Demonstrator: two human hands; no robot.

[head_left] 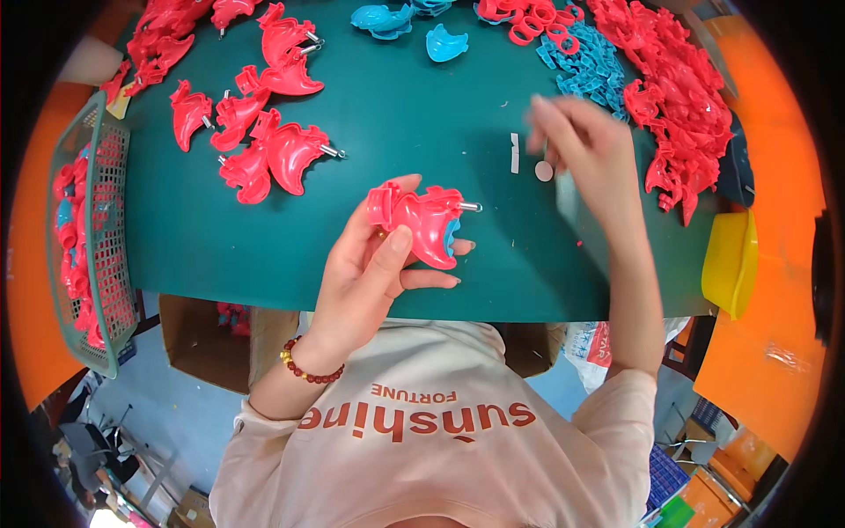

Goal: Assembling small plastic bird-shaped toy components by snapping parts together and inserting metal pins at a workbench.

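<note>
My left hand (359,273) grips a glossy red plastic shell piece (419,222) above the near part of the table, thumb on its face. A metal spring (472,207) sticks out of its right side, and a blue plastic part (451,236) shows along its edge. My right hand (585,145) is raised over the table to the right, blurred, just left of a pile of small blue plastic pieces (588,70). Whether it holds anything cannot be made out. Below its fingers lie a small pale disc (544,171) and a white strip (515,153).
Several red shells with springs (297,157) lie at left on the green table (396,114). Blue shells (446,42) and red rings (525,28) are at the far side. A red parts heap (678,97) and yellow bin (730,264) stand right, a green basket (110,255) left.
</note>
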